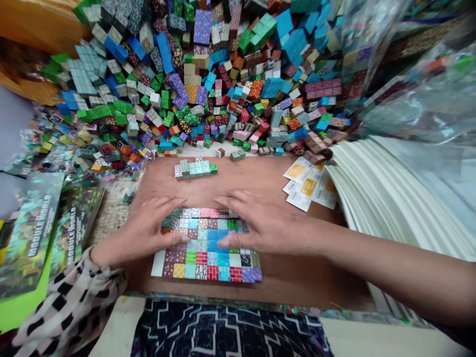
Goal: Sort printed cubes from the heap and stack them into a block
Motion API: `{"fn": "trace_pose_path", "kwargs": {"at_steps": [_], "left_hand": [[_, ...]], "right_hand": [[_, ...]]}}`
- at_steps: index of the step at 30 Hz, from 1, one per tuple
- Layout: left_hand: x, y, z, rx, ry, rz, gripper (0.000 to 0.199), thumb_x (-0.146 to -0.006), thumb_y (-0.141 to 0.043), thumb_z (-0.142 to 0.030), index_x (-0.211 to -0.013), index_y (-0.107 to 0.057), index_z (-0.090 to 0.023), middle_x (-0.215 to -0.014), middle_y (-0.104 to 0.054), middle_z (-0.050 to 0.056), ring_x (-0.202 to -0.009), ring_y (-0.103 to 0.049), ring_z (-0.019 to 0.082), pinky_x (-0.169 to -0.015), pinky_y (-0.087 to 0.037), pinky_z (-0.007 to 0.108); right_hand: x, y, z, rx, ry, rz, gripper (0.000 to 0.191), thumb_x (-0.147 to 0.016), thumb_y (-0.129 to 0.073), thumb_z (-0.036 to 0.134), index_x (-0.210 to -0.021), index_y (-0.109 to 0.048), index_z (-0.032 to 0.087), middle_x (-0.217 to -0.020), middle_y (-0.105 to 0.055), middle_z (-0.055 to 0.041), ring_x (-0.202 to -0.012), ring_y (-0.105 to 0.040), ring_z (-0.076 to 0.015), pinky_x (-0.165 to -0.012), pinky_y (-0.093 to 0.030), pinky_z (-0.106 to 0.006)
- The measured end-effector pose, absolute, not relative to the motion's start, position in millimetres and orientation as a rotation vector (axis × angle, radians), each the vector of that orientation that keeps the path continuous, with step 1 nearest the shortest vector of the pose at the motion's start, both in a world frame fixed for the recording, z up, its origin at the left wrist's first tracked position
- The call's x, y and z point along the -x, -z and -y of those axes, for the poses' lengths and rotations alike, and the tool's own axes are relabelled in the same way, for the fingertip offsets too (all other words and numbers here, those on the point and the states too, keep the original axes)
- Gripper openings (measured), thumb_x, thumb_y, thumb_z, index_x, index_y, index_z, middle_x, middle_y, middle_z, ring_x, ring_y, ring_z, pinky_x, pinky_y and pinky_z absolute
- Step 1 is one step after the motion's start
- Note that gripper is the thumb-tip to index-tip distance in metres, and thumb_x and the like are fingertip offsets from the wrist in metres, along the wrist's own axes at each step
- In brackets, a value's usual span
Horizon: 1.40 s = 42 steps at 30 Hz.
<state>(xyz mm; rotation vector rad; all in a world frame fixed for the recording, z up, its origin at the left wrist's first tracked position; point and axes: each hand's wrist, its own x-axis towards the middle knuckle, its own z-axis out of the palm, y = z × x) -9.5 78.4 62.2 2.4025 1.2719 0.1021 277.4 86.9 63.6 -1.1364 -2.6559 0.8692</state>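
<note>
Rows of small printed paper cubes [204,230] in many colours and textures lie packed together on a white sheet [158,263]. My left hand [148,230] rests on their left side, fingers spread and reaching across the top rows. My right hand [256,220] lies flat on their right side, its thumb and fingertips touching the cubes. Neither hand clearly grips anything. A smaller cluster of joined cubes [195,169] sits farther out on the wooden board [260,178], beyond my fingertips.
A huge heap of coloured cubes [208,84] rises behind the board. Boxes labelled Module World [31,233] and small plastic packets [67,144] lie at left. A thick stack of cream sheets [383,193], printed slips [308,186] and clear plastic [420,84] lie at right.
</note>
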Motion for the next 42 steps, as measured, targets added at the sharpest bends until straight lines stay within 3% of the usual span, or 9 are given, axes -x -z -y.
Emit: {"fn": "trace_pose_path", "kwargs": {"at_steps": [4, 10, 17, 22, 27, 30, 35, 39, 42], "left_hand": [[2.3, -53.8, -65.3, -2.586, -0.002, -1.171, 0.120, -0.063, -0.051, -0.092, -0.151, -0.029, -0.013, -0.147, -0.044, 0.021, -0.139, -0.038, 0.039, -0.116, -0.027, 0.060], [-6.9, -44.0, -55.0, -2.747, 0.056, -1.096, 0.132, -0.056, -0.044, -0.098, -0.152, -0.022, -0.010, -0.149, -0.040, 0.025, -0.143, -0.029, 0.042, -0.120, -0.005, 0.062], [-6.3, -41.0, -55.7, -2.835, 0.118, -1.058, 0.125, -0.064, -0.045, -0.094, -0.151, -0.023, -0.007, -0.148, -0.041, 0.025, -0.141, -0.034, 0.039, -0.121, 0.003, 0.058], [-4.2, -45.0, -52.5, -2.880, 0.045, -1.072, 0.129, -0.063, -0.036, -0.097, -0.155, -0.007, -0.012, -0.153, -0.035, 0.021, -0.145, -0.026, 0.039, -0.120, 0.005, 0.059], [0.7, -50.2, -41.3, -2.882, -0.057, -1.218, 0.108, -0.078, -0.031, -0.087, -0.156, 0.002, -0.020, -0.158, -0.027, 0.013, -0.148, -0.020, 0.033, -0.122, 0.002, 0.056], [-2.5, -47.4, -34.2, -2.895, -0.092, -1.257, 0.086, -0.091, -0.030, -0.073, -0.156, -0.002, -0.024, -0.158, -0.030, 0.009, -0.148, -0.024, 0.031, -0.122, -0.001, 0.056], [-19.5, -43.7, -26.9, -2.911, -0.104, -1.228, 0.070, -0.098, -0.030, -0.061, -0.155, -0.012, -0.024, -0.157, -0.033, 0.008, -0.146, -0.029, 0.028, -0.122, -0.002, 0.057], [-34.5, -43.3, -23.9, -2.873, -0.092, -1.246, 0.064, -0.100, -0.028, -0.056, -0.153, -0.018, -0.022, -0.158, -0.031, 0.009, -0.146, -0.029, 0.027, -0.123, -0.006, 0.057], [-42.9, -41.4, -22.5, -2.830, -0.098, -1.289, 0.065, -0.099, -0.027, -0.058, -0.152, -0.021, -0.020, -0.158, -0.029, 0.011, -0.146, -0.028, 0.029, -0.122, -0.008, 0.058]], "right_hand": [[-262.2, -59.7, -64.1, 1.107, -0.834, 2.763, 0.127, -0.061, -0.069, 0.080, -0.155, -0.026, 0.006, -0.159, -0.023, -0.0253, -0.146, -0.018, -0.0450, -0.117, -0.019, -0.061], [-246.7, -47.0, -51.7, 1.141, -0.738, 2.927, 0.130, -0.059, -0.076, 0.066, -0.156, -0.017, 0.002, -0.161, -0.012, -0.0259, -0.149, -0.006, -0.0428, -0.120, -0.001, -0.059], [-241.4, -43.9, -48.5, 1.173, -0.727, 2.907, 0.123, -0.061, -0.075, 0.058, -0.155, -0.022, -0.001, -0.159, -0.022, -0.0264, -0.147, -0.017, -0.0425, -0.122, -0.006, -0.054], [-256.6, -53.4, -54.5, 1.109, -0.856, 2.785, 0.129, -0.059, -0.078, 0.067, -0.157, -0.019, 0.008, -0.163, -0.009, -0.0205, -0.149, -0.005, -0.0423, -0.122, -0.009, -0.056], [-299.6, -67.4, -69.9, 1.416, -0.898, 2.235, 0.081, -0.092, -0.032, 0.073, -0.158, -0.018, 0.029, -0.164, -0.016, -0.0022, -0.150, -0.014, -0.0297, -0.121, -0.019, -0.053], [-315.7, -64.1, -63.6, 1.678, -0.936, 2.046, 0.077, -0.095, -0.020, 0.070, -0.156, -0.030, 0.024, -0.160, -0.030, -0.0049, -0.147, -0.024, -0.0276, -0.121, -0.021, -0.049], [-316.4, -51.0, -30.4, 1.613, -0.996, 2.156, 0.076, -0.096, -0.025, 0.067, -0.154, -0.036, 0.018, -0.158, -0.029, -0.0081, -0.147, -0.025, -0.0281, -0.121, -0.023, -0.048], [-304.5, -33.2, 1.1, 1.654, -0.974, 1.982, 0.066, -0.101, -0.021, 0.057, -0.157, -0.027, 0.023, -0.158, -0.031, -0.0068, -0.146, -0.027, -0.0271, -0.119, -0.029, -0.049], [-292.8, -11.8, 23.8, 1.641, -0.840, 2.012, 0.066, -0.102, -0.023, 0.052, -0.160, -0.012, 0.021, -0.163, -0.017, -0.0085, -0.150, -0.014, -0.0272, -0.121, -0.021, -0.053]]}}
